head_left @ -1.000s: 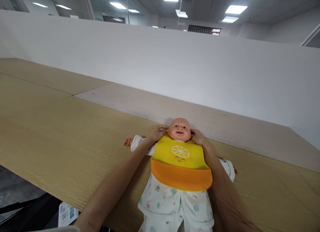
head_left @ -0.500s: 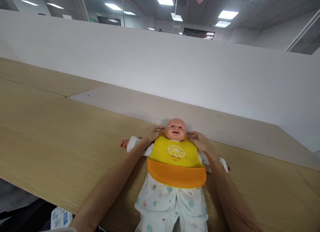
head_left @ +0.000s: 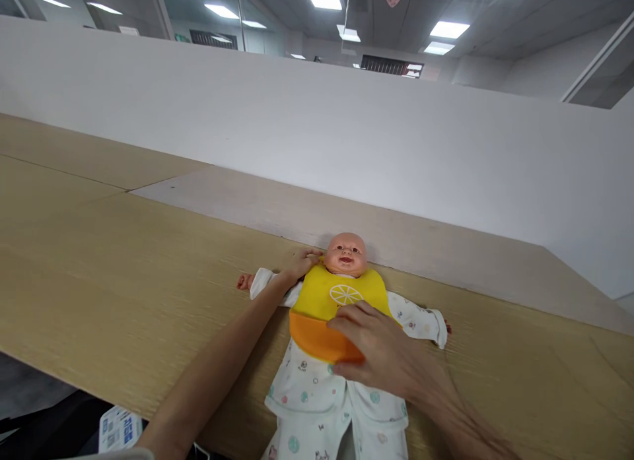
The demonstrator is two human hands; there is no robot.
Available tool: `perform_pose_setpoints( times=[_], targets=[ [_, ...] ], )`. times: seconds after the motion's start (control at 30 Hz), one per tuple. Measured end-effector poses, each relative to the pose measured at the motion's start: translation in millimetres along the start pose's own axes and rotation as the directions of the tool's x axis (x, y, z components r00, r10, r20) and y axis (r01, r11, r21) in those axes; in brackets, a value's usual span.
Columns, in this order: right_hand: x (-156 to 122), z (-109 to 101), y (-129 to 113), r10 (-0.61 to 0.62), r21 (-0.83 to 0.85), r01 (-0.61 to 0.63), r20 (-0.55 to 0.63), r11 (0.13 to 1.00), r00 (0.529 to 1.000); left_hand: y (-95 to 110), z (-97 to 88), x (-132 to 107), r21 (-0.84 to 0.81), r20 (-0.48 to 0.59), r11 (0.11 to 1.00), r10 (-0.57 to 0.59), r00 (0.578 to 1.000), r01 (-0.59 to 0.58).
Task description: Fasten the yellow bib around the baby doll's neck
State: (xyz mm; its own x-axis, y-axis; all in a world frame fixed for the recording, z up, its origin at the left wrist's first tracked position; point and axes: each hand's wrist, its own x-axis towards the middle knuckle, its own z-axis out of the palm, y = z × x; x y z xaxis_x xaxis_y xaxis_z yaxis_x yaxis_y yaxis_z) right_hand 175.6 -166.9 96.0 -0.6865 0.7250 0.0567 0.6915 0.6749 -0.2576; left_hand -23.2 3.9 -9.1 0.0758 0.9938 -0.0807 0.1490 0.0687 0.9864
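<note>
A baby doll (head_left: 345,252) in white patterned pyjamas (head_left: 317,407) lies on its back on the wooden table (head_left: 123,268). A yellow bib (head_left: 327,298) with an orange pocket covers its chest. My left hand (head_left: 302,262) rests at the doll's neck, fingers curled on the bib's left strap. My right hand (head_left: 376,344) hovers over the bib's orange pocket with fingers loosely bent, holding nothing.
A white partition wall (head_left: 347,136) runs along the far edge of the table. The table's near edge (head_left: 74,381) runs diagonally at lower left, with a printed white-and-blue package (head_left: 116,428) below it. Ceiling lights show above the partition.
My right hand has left the doll's neck and moved down over the bib's orange pocket. My left hand stays at the neck. The doll's right sleeve is now uncovered.
</note>
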Motion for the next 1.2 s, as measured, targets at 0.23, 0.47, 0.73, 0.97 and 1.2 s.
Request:
perform_pose_setpoints(
  times=[0.23, 0.47, 0.73, 0.97, 1.2],
  targets=[
    [8, 25, -6, -0.086, -0.081, 0.075, -0.148, 0.994, 0.985, -2, -1.3, 2, 0.016, 0.038, 0.997, 0.071, 0.997, -0.072],
    [12, 42, -9, -0.229, -0.161, 0.185, -0.323, 0.969, 0.918, 0, -0.7, 2, -0.006, -0.047, 0.996, 0.083, 0.995, -0.084],
    [11, 38, -10, -0.215, -0.143, 0.191, -0.186, 0.971, 0.959, 2, 0.1, -3, 0.016, -0.166, 0.985, 0.175, 0.97, -0.175],
    [10, 27, -4, -0.234, -0.013, 0.235, -0.16, 0.972, 0.959, 4, -2.4, -7, 0.026, -0.129, 0.992, 0.126, 0.984, -0.124],
    [-27, 10, 47, -0.058, 0.149, 0.14, -0.458, 0.979, 0.887, -7, -27.9, -37, 0.507, -0.05, 0.777, 0.46, 0.887, -0.374]
  ],
)
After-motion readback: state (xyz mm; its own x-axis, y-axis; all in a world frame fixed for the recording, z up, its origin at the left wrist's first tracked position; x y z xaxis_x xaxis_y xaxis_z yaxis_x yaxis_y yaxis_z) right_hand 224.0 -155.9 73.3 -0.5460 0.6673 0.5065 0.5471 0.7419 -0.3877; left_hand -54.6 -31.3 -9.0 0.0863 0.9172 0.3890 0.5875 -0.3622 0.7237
